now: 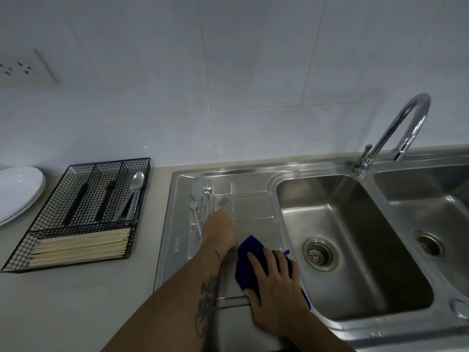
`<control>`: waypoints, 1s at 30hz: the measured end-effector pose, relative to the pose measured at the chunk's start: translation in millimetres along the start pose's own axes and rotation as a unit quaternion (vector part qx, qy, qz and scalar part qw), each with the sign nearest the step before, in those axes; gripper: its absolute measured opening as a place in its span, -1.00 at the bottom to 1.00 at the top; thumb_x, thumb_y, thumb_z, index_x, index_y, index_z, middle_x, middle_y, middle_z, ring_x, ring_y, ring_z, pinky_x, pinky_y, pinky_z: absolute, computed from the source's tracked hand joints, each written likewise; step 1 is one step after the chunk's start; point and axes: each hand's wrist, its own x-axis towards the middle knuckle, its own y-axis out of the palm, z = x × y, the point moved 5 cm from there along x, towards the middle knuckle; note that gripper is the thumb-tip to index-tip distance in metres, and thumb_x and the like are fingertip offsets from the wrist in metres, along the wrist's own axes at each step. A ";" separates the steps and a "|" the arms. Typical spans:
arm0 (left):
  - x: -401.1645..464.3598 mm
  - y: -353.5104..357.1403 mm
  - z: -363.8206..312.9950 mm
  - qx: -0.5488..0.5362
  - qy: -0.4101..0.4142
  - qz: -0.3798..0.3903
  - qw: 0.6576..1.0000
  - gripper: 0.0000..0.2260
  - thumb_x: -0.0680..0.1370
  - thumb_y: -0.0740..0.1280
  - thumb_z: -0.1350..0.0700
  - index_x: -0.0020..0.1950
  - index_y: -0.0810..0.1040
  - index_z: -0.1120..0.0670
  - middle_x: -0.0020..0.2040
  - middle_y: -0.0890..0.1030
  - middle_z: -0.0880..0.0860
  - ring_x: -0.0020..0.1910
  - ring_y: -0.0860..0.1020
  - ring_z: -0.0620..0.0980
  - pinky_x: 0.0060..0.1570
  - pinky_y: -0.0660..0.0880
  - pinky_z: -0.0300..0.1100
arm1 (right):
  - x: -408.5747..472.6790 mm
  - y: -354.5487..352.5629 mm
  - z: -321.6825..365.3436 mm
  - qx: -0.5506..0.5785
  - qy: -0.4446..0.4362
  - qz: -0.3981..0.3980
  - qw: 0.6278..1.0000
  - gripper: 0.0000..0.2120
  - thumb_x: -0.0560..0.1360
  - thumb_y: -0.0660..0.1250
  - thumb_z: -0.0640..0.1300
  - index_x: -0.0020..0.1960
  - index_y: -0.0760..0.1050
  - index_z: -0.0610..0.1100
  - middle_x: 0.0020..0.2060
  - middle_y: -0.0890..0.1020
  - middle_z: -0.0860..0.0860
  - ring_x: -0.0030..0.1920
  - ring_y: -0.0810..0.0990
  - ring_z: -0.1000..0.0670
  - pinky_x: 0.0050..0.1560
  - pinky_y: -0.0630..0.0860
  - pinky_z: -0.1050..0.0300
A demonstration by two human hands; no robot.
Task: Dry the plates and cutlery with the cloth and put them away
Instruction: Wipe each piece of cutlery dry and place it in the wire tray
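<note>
Nearest the camera, two bare forearms reach out over the steel drainboard of the sink. The right hand lies on a blue cloth, fingers spread over it with the thumb tucked at the cloth's near edge, pressing it flat against the drainboard just beside the left basin. The left hand stretches further forward, its fingers at the near ends of the loose cutlery lying on the drainboard; the fingertips are hidden behind the back of the hand, so whether they have closed on a piece cannot be told

The forks and knives lie close and partly overlapping, so the likely fault is a grab that takes two pieces at once or nudges the rest, and wet metal could slip from a pinch and slide on the smooth steel. One knife lies apart to the right, nearest the basin. The cloth is bunched, not opened out, so it may need spreading before it can wrap a piece

Dried pieces belong in the black wire organiser on the worktop to the left, which already holds a spoon and dark-handled utensils in its upper compartments, with pale chopsticks in the long front one. White plates sit stacked at the far left edge, only partly in view
</note>
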 end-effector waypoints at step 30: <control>-28.1 -50.3 30.7 -0.073 -0.012 0.076 0.994 -0.82 0.53 0.30 0.15 -0.24 0.52 0.19 -0.23 0.59 0.16 -0.19 0.58 0.12 -0.18 0.47 -0.16 | -3.6 -45.8 -9.7 0.501 0.198 -0.085 0.838 -0.65 0.41 0.35 -0.32 0.09 0.55 0.05 -0.23 0.65 0.06 -0.27 0.60 0.08 -0.34 0.44 0.39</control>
